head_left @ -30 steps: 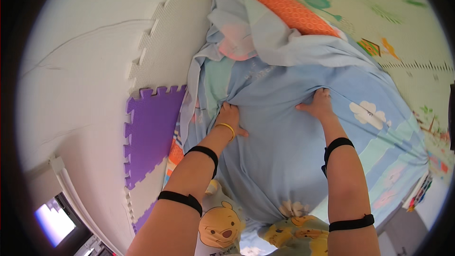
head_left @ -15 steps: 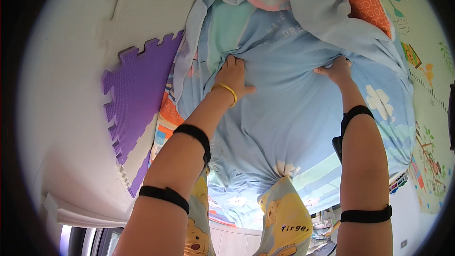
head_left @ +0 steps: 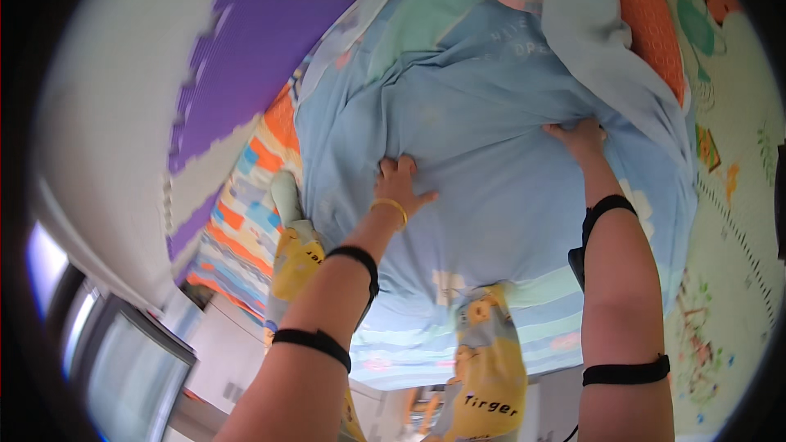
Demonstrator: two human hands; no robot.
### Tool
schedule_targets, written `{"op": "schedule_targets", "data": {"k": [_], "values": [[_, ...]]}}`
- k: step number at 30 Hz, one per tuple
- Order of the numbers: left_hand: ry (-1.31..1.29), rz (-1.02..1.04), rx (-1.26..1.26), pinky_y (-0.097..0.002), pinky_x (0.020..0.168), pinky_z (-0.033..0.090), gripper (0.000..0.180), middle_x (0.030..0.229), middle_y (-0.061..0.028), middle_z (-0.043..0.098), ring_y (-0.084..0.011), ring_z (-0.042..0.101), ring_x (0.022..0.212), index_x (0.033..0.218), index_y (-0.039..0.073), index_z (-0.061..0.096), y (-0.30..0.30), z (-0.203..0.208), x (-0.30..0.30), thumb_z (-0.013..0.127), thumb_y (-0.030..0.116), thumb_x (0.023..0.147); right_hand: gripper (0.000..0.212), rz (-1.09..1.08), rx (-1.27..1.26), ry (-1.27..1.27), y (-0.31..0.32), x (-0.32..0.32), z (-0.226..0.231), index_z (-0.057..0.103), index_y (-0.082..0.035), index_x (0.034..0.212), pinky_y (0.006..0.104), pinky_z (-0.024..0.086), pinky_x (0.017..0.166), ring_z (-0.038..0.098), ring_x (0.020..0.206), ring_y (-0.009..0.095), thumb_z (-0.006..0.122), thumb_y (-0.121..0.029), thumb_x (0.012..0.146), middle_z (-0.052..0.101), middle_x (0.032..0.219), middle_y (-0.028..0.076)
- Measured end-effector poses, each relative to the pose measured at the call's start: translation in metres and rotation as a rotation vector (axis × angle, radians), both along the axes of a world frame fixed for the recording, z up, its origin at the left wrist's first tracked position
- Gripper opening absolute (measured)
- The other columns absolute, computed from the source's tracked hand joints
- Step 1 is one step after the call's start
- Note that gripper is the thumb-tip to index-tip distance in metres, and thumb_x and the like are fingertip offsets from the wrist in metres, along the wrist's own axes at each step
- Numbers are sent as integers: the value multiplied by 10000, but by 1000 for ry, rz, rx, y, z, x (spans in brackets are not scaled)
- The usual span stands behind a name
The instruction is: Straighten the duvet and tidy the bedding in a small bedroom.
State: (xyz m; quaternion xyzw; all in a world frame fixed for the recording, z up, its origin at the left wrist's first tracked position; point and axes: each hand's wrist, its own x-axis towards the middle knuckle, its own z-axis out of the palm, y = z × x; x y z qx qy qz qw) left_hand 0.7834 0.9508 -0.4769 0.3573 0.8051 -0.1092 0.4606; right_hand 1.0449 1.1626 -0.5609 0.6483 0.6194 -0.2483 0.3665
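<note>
A light blue quilt (head_left: 491,229) with mint bands and pale flower shapes is spread in front of me, rumpled across its upper part. My left hand (head_left: 399,186), with a gold bangle at the wrist, rests on the quilt left of its middle, thumb stretched out and fingers apart. Farther right, my right hand (head_left: 583,139) has its fingers closed in the cloth, and creases run from it toward the left. Its fingertips are partly hidden by folds. The quilt's far edge is turned back, showing a paler side (head_left: 577,24).
Orange patterned bedding (head_left: 237,237) lies under the quilt. Purple foam mat (head_left: 254,57) leans at the left. A pale wall with coloured decals (head_left: 737,188) borders the right. My legs in yellow-and-grey trousers (head_left: 491,368) rest on the bed; a glass-panelled frame (head_left: 135,368) stands lower left.
My left hand has come nearer, away from the mint patch, and its fingers have spread. The right hand keeps its hold on the quilt. My left foot and more orange bedding now show.
</note>
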Motion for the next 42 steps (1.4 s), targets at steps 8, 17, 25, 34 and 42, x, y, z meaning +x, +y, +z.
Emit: {"op": "schedule_targets", "data": {"k": [8, 17, 25, 34, 42], "values": [[138, 306, 317, -400, 907, 415, 673, 1194, -197, 388, -388, 431, 1063, 1154, 83, 441, -57, 34, 66, 794, 326, 635, 1206, 72, 135, 61, -1, 30, -25, 451, 161, 1203, 425, 336, 995, 446, 1206, 376, 572, -831, 528, 470, 1266, 290], [273, 663, -96, -339, 861, 419, 666, 880, -162, 552, -313, 481, 956, 938, -25, 542, -277, -28, 32, 808, 474, 586, 1106, -414, 3, 473, -4, 16, -29, 315, 122, 1325, 362, 348, 998, 373, 1252, 322, 750, -598, 607, 363, 1365, 234], [149, 769, 101, -364, 899, 419, 747, 1074, -223, 482, -368, 459, 1062, 1070, -56, 495, -251, -35, 30, 803, 434, 598, 442, 420, 590, 432, 9, -6, -15, 571, 39, 1121, 317, 439, 823, 571, 952, 255, 606, -321, 867, 589, 1109, 164], [-217, 1225, 960, -336, 717, 484, 228, 950, -86, 623, -214, 611, 792, 961, 82, 600, -397, 13, 52, 658, 231, 798, 438, 1203, 410, 1382, -444, -360, 49, 532, 26, 1116, 410, 377, 951, 531, 1069, 343, 600, -300, 832, 578, 1129, 164], [-445, 2294, 840, -326, 713, 467, 784, 1076, -151, 563, -202, 564, 929, 1241, 23, 415, -532, 72, -19, 676, 562, 734, 276, 1459, 16, 1406, -514, -236, 158, 556, -53, 899, 429, 396, 756, 531, 819, 318, 609, -70, 629, 530, 831, 120]]}}
